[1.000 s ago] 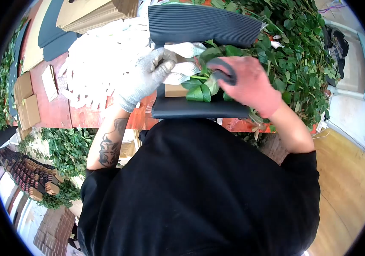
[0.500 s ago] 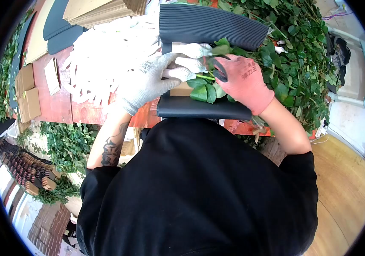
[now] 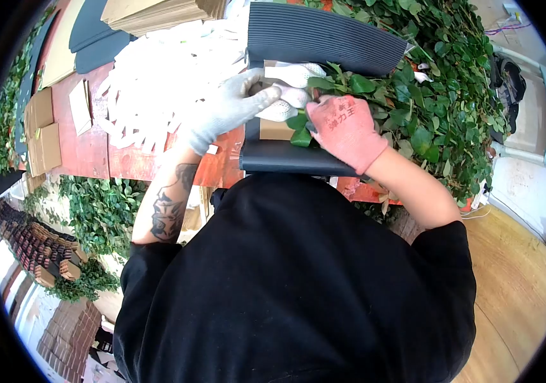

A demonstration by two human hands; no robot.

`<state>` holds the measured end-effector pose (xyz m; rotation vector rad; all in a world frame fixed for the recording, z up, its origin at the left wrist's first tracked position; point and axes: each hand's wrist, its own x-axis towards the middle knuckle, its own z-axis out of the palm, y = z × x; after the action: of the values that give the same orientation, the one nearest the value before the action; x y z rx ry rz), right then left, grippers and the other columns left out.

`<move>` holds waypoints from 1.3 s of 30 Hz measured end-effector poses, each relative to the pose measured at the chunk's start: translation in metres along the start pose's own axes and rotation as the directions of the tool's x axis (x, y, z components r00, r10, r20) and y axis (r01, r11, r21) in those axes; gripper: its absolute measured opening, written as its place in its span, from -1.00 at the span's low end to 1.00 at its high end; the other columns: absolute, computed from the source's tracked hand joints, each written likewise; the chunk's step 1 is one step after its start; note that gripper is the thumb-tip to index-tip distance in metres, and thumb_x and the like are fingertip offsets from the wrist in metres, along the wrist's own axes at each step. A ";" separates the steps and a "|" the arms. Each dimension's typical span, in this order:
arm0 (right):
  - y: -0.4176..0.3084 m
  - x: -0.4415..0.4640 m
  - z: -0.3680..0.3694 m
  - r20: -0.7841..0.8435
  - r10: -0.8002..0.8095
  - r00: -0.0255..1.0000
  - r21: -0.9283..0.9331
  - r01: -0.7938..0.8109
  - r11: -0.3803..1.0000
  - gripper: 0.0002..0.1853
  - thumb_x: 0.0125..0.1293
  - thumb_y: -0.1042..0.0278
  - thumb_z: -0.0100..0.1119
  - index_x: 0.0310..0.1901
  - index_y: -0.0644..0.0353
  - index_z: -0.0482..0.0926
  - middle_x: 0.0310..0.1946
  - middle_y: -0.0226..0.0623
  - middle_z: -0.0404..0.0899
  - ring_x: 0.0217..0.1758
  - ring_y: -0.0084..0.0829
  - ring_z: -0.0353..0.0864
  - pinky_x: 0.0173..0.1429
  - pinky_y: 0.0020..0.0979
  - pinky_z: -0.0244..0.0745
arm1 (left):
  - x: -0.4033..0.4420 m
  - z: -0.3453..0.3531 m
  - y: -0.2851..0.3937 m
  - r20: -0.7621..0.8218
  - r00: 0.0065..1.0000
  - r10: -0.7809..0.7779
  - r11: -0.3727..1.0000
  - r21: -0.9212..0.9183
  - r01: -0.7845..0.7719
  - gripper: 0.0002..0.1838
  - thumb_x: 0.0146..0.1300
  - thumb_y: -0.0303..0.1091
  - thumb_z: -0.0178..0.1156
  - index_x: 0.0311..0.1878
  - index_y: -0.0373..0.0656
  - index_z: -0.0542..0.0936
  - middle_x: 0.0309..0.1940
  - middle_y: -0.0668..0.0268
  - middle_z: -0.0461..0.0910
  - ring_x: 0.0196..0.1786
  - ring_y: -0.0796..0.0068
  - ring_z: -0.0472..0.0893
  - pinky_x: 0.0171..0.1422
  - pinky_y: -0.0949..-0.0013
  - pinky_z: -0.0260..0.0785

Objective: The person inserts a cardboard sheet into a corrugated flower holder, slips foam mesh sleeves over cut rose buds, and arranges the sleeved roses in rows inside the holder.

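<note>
My left hand (image 3: 228, 110), in a white glove, is at the left of several rose buds in white netting (image 3: 295, 75). Its fingers are apart, and one fingertip is close to the lower buds. My right hand (image 3: 346, 127), in a pink glove, is closed round a leafy rose stem (image 3: 300, 127) just right of the buds. The glove hides part of that stem. Under the roses is a black corrugated sheet (image 3: 324, 35), its far flap raised and its near edge folded up by my body. A piece of brown cardboard (image 3: 275, 130) shows inside it.
White strips of netting (image 3: 152, 83) are heaped on the red table (image 3: 126, 163) to the left. Cardboard sheets (image 3: 158, 16) and black sheets (image 3: 97, 41) lie behind. Leafy stems (image 3: 442, 96) pile up on the right. A cardboard box (image 3: 43, 140) stands far left.
My left hand has drawn slightly left, away from the buds. My right hand has moved a little lower and closed its fingers more tightly. The view has shifted slightly.
</note>
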<state>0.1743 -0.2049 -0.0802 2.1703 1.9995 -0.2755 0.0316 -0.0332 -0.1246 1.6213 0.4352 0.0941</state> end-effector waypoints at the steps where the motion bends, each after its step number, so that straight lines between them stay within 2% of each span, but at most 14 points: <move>1: -0.001 0.003 0.002 0.023 -0.021 1.000 -0.002 0.021 1.000 -0.71 0.10 0.16 0.17 -0.17 0.09 0.53 -0.36 -0.34 0.58 -0.25 -0.32 0.62 -0.26 -0.29 0.47 | 0.003 -0.002 0.007 0.005 0.999 -0.045 0.986 0.159 0.043 -0.61 0.25 -0.18 0.22 0.03 -0.25 0.55 -0.35 0.31 0.61 -0.29 0.58 0.54 -0.18 0.47 0.41; 4: 0.003 -0.003 -0.001 0.067 -0.052 0.996 0.072 0.048 0.996 -0.69 0.09 0.15 0.21 -0.13 0.04 0.55 -0.31 -0.32 0.58 -0.20 -0.30 0.62 -0.22 -0.30 0.45 | 0.010 0.005 0.005 0.010 0.978 -0.208 0.924 0.332 0.193 -0.62 0.28 -0.10 0.21 -0.02 -0.22 0.62 -0.38 0.31 0.64 -0.35 0.60 0.53 -0.20 0.42 0.42; 10: 0.014 -0.015 -0.008 0.013 -0.208 0.978 0.081 0.206 0.975 -0.77 0.09 0.23 0.17 -0.19 0.00 0.56 -0.32 -0.32 0.58 -0.19 -0.30 0.63 -0.16 -0.29 0.51 | -0.008 0.010 0.012 -0.013 0.995 -0.104 0.874 0.476 0.098 -0.72 0.30 -0.24 0.15 -0.02 -0.16 0.63 -0.42 0.30 0.63 -0.36 0.54 0.56 -0.20 0.41 0.41; 11: 0.021 -0.015 -0.023 -0.188 -0.228 0.955 0.267 0.273 0.924 -0.79 0.10 0.25 0.18 -0.19 0.02 0.56 -0.33 -0.31 0.58 -0.19 -0.30 0.63 -0.15 -0.28 0.52 | -0.007 0.010 0.005 -0.039 0.996 -0.078 0.871 0.484 0.087 -0.74 0.30 -0.26 0.14 -0.05 -0.18 0.63 -0.43 0.28 0.62 -0.35 0.52 0.56 -0.20 0.41 0.41; 12: 0.023 -0.017 -0.046 -0.060 -0.080 0.995 0.241 0.092 0.966 -0.78 0.11 0.27 0.19 -0.17 0.01 0.57 -0.35 -0.34 0.58 -0.20 -0.32 0.63 -0.11 -0.29 0.53 | -0.006 0.010 -0.001 -0.066 0.997 -0.050 0.869 0.489 0.076 -0.75 0.31 -0.28 0.12 -0.07 -0.20 0.63 -0.44 0.26 0.61 -0.35 0.51 0.56 -0.20 0.41 0.40; 14: 0.039 -0.027 -0.068 -0.365 0.009 0.931 0.182 0.061 0.981 -0.79 0.09 0.30 0.22 -0.20 0.02 0.60 -0.32 -0.35 0.60 -0.22 -0.29 0.62 -0.09 -0.29 0.53 | -0.008 0.007 -0.010 -0.080 0.993 -0.089 0.890 0.441 0.115 -0.78 0.31 -0.29 0.14 -0.14 -0.24 0.62 -0.43 0.29 0.60 -0.35 0.55 0.54 -0.22 0.43 0.40; 16: 0.055 -0.035 -0.084 -0.399 0.133 0.907 0.471 0.078 0.878 -0.83 0.06 0.36 0.23 -0.26 0.04 0.63 -0.28 -0.34 0.61 -0.22 -0.24 0.61 -0.10 -0.30 0.51 | -0.005 0.007 -0.021 -0.086 0.996 -0.013 0.941 0.336 0.041 -0.78 0.29 -0.23 0.15 -0.26 -0.21 0.60 -0.45 0.20 0.59 -0.36 0.38 0.58 -0.19 0.33 0.42; 18: 0.063 -0.049 -0.093 -0.376 0.155 0.914 0.474 0.046 0.880 -0.84 0.03 0.43 0.22 -0.30 0.08 0.64 -0.26 -0.29 0.61 -0.22 -0.20 0.59 -0.11 -0.29 0.49 | -0.006 0.009 -0.006 -0.075 0.993 -0.096 0.945 0.305 0.115 -0.81 0.30 -0.32 0.14 -0.25 -0.28 0.59 -0.46 0.30 0.56 -0.35 0.56 0.52 -0.20 0.41 0.40; 20: 0.071 -0.063 -0.089 -0.122 0.147 0.982 0.492 -0.069 0.868 -0.84 0.03 0.42 0.20 -0.30 0.07 0.63 -0.29 -0.30 0.61 -0.19 -0.22 0.59 -0.09 -0.30 0.49 | -0.005 0.008 -0.015 -0.077 0.996 -0.054 0.954 0.291 0.074 -0.82 0.30 -0.33 0.14 -0.25 -0.28 0.59 -0.46 0.30 0.57 -0.36 0.57 0.51 -0.21 0.42 0.39; 22: 0.068 -0.076 -0.071 0.148 0.121 0.982 0.215 -0.152 0.965 -0.68 -0.02 0.38 0.28 -0.15 0.12 0.59 -0.32 -0.28 0.59 -0.19 -0.28 0.60 0.01 -0.34 0.48 | -0.005 0.009 -0.008 -0.072 0.993 -0.088 0.946 0.306 0.106 -0.81 0.30 -0.33 0.14 -0.25 -0.29 0.59 -0.47 0.29 0.57 -0.37 0.58 0.50 -0.21 0.42 0.38; 25: 0.066 -0.095 -0.024 0.229 0.181 0.956 0.081 -0.204 0.976 -0.62 -0.03 0.26 0.32 -0.11 0.09 0.56 -0.19 -0.24 0.55 -0.08 -0.25 0.57 0.06 -0.31 0.45 | -0.005 0.007 -0.017 -0.081 0.992 -0.099 0.942 0.312 0.119 -0.81 0.30 -0.33 0.15 -0.25 -0.29 0.58 -0.48 0.28 0.57 -0.38 0.58 0.49 -0.22 0.43 0.37; 28: 0.069 -0.112 0.012 0.130 0.218 0.967 0.026 -0.223 0.974 -0.56 -0.03 0.18 0.32 -0.06 0.08 0.55 -0.02 -0.17 0.49 0.06 -0.17 0.49 0.16 -0.23 0.40 | -0.005 0.007 -0.017 -0.076 0.992 -0.102 0.944 0.308 0.121 -0.80 0.29 -0.33 0.15 -0.27 -0.31 0.58 -0.49 0.27 0.56 -0.39 0.57 0.48 -0.23 0.42 0.36; 30: 0.069 -0.123 0.026 -0.118 0.173 0.978 -0.039 -0.178 0.983 -0.53 -0.02 0.17 0.31 -0.02 0.06 0.55 0.07 -0.15 0.44 0.12 -0.11 0.44 0.21 -0.15 0.36 | -0.004 0.005 -0.026 -0.077 0.995 -0.065 0.949 0.304 0.086 -0.81 0.27 -0.35 0.14 -0.28 -0.30 0.57 -0.49 0.28 0.55 -0.39 0.57 0.47 -0.24 0.41 0.36; 39: 0.074 -0.138 0.013 -0.322 0.231 0.918 0.000 -0.244 0.970 -0.65 -0.02 0.15 0.27 -0.14 0.00 0.57 -0.07 -0.29 0.49 0.05 -0.23 0.46 0.10 -0.18 0.41 | -0.019 0.005 -0.023 0.045 0.993 -0.111 0.968 0.230 0.098 -0.86 0.28 -0.38 0.14 -0.31 -0.27 0.55 -0.54 0.38 0.45 -0.41 0.63 0.40 -0.28 0.45 0.32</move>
<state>0.2370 -0.3469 -0.0577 2.5348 1.8354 0.1621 0.0101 -0.0431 -0.1441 1.8174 0.5002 -0.0845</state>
